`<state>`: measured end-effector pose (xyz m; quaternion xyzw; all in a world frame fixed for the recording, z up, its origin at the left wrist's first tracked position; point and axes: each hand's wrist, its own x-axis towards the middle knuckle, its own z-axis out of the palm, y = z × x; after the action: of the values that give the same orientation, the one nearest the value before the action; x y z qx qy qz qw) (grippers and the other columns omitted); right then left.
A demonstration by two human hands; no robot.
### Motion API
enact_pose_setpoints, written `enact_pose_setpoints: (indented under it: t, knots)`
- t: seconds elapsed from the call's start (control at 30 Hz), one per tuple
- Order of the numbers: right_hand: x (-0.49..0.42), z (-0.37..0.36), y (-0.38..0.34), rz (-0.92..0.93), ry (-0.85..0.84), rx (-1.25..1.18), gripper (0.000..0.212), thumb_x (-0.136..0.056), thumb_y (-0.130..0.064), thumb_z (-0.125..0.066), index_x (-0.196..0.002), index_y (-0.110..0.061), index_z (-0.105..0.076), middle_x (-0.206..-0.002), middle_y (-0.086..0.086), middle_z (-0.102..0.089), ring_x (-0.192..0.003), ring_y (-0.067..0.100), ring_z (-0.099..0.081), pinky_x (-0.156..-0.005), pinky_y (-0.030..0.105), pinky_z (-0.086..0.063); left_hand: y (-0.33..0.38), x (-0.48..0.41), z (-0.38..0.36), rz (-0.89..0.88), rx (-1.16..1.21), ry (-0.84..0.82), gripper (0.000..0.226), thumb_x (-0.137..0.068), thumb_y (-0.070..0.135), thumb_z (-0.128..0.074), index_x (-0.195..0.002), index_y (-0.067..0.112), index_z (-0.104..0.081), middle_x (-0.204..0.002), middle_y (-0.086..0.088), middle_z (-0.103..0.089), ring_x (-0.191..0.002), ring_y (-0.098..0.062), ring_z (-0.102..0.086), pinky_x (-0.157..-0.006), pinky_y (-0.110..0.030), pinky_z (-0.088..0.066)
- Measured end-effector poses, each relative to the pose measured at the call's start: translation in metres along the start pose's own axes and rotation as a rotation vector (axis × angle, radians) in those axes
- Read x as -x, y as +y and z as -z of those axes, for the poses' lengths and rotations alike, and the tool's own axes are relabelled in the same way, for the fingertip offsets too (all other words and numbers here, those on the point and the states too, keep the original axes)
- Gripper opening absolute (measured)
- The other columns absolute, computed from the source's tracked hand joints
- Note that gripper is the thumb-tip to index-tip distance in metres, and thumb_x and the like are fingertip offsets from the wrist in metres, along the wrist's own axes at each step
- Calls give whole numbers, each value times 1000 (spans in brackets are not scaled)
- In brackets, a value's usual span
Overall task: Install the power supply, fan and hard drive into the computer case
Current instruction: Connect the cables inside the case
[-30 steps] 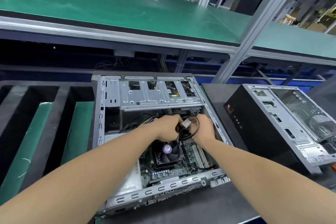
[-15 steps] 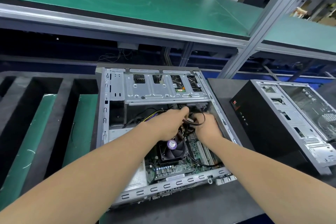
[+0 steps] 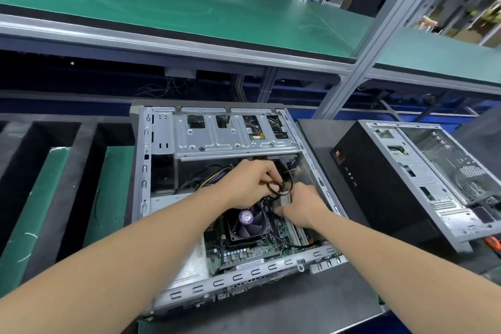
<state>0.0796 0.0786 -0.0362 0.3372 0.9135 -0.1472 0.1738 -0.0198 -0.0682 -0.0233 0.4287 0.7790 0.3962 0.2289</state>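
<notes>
the dark bench (image 3: pixel 306 309) carries the open computer case (image 3: pixel 143 171) and, beside it, a second case (image 3: pixel 379 192).

A green-matted shelf (image 3: pixel 162 3) spans the upper frame. A grey metal post (image 3: pixel 379 32) crosses it at upper right.

Left hand (image 3: pixel 249 184), right hand (image 3: pixel 301 206) — bare forearms (image 3: pixel 162 247).

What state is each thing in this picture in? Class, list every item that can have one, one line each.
computer case: lying flat, side panel off, interior open
fan: seated on the motherboard
black cable: looped, gripped by the left hand
right hand: fingers curled down at the motherboard, grip hidden
second case: side open, standing apart at right
</notes>
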Motion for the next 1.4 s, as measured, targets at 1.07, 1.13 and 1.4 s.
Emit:
enact_pose_setpoints:
  t: [1.07,1.13,1.4]
  knots:
    - [-32,-13,-10,123,287,-229,35,-88,12,-48,-98,-19,-61,-90,2,-66,-79,23,-61,-65,28,-52,-19,-13,1,13,-829,-305,54,-92,1,-53,-143,16,-45,-153,-1,-30,-125,-30,-40,-97,-43,-36]
    - [-36,-14,-9,143,247,-274,43,-86,15,-43,-95,-21,-64,-86,-2,-65,-70,15,-52,-50,14,-40,-22,-16,3,2,-802,-361,65,-91,-4,-51,-151,18,-38,-159,3,-24,-129,-29,-39,-98,-43,-37]
    - [-38,-15,-9,158,279,-303,45,-83,19,-39,-87,-14,-68,-76,-5,-58,-68,16,-42,-48,20,-31,-9,-31,-1,53,-937,-484,73,-91,-7,-59,-154,25,-39,-161,9,-19,-136,-30,-35,-91,-44,-47]
